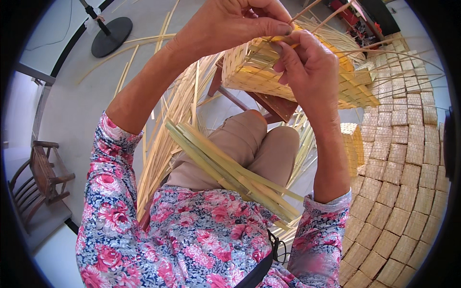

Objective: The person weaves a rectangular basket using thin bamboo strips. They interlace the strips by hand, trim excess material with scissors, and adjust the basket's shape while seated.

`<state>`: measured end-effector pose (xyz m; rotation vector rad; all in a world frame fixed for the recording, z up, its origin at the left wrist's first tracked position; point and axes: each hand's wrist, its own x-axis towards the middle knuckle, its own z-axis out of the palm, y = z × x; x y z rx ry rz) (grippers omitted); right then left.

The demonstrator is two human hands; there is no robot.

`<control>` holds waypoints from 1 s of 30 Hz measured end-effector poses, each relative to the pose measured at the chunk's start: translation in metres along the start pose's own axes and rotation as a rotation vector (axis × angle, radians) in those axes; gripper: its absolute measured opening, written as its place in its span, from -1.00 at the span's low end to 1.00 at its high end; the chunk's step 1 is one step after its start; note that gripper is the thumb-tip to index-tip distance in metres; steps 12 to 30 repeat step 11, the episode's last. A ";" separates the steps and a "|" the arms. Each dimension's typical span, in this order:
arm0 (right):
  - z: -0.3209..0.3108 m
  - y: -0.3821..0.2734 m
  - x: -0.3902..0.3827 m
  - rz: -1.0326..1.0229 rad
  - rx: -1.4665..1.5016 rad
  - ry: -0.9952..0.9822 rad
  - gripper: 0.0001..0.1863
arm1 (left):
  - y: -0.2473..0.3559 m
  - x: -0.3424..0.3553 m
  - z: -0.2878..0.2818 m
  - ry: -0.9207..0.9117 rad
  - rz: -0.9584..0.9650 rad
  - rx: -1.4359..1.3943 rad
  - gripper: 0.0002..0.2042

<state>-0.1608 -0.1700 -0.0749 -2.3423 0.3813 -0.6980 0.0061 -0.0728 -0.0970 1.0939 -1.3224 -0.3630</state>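
A half-woven bamboo basket (235, 67) with yellow strips rests tilted on a red-brown wooden stool (276, 104) in front of my knees. At its upper rim my left hand (245, 26) pinches a thin bamboo strip (307, 10) between thumb and fingers. Close beside it, my right hand (309, 65) has its thumb and fingers closed on the same rim area, the two thumbs almost meeting. Which strip lies under the right fingertips is hidden. Long loose strip ends (408, 52) fan out to the right of the basket. Across my lap lies a bundle of greenish bamboo strips (230, 168).
Many pale strips (165, 139) lie heaped on the floor left of my legs. Rows of stacked woven pieces (391, 177) fill the right side. A wooden chair (45, 175) stands far left, and a round black stand base (111, 37) at the upper left.
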 end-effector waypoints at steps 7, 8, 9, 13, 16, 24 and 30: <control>-0.003 0.002 -0.001 0.073 0.126 -0.017 -0.87 | -0.008 0.004 0.003 -0.069 0.045 -0.140 -0.92; -0.004 0.003 -0.002 0.068 0.125 -0.014 -0.87 | -0.009 0.004 0.004 -0.080 0.042 -0.177 -0.92; -0.005 0.004 -0.003 0.063 0.123 -0.010 -0.87 | -0.009 0.003 0.005 -0.070 0.027 -0.185 -0.92; -0.003 0.004 -0.004 0.046 0.122 0.005 -0.87 | -0.007 0.000 0.007 -0.046 0.003 -0.198 -0.92; -0.003 0.004 -0.004 0.046 0.122 0.005 -0.87 | -0.007 0.000 0.007 -0.046 0.003 -0.198 -0.92; -0.003 0.004 -0.004 0.046 0.122 0.005 -0.87 | -0.007 0.000 0.007 -0.046 0.003 -0.198 -0.92; -0.003 0.004 -0.004 0.046 0.122 0.005 -0.87 | -0.007 0.000 0.007 -0.046 0.003 -0.198 -0.92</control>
